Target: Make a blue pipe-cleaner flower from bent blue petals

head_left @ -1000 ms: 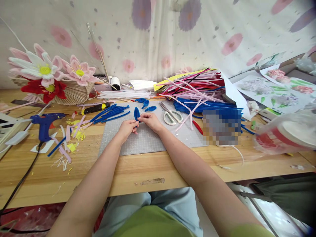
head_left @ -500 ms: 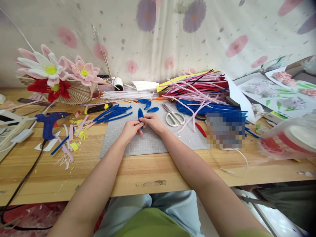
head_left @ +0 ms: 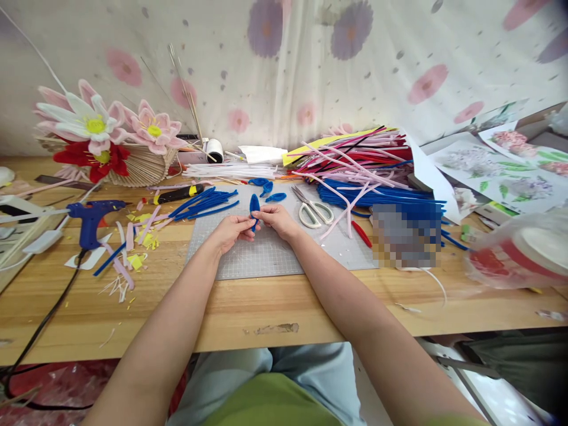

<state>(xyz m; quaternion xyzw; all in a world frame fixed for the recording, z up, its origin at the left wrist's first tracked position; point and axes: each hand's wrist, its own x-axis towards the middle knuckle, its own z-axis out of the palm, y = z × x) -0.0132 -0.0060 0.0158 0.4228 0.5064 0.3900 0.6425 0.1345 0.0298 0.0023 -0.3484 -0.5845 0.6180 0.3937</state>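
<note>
A small blue pipe-cleaner petal stands upright over the grey cutting mat. My left hand pinches its lower end from the left. From the right, my right hand pinches the same end, and the fingertips of both hands meet at the petal's base. Three more blue petals lie on the mat just beyond my hands. White-handled scissors rest to the right of my right hand.
A blue glue gun with a black cord lies at left among scraps. Loose blue stems, a heap of pink, red and blue pipe cleaners, a flower basket and a plastic-wrapped roll crowd the table.
Both hands keep hold of the blue petal and have shifted their fingers slightly at its base. The view has moved a little; nothing else on the table has moved.
</note>
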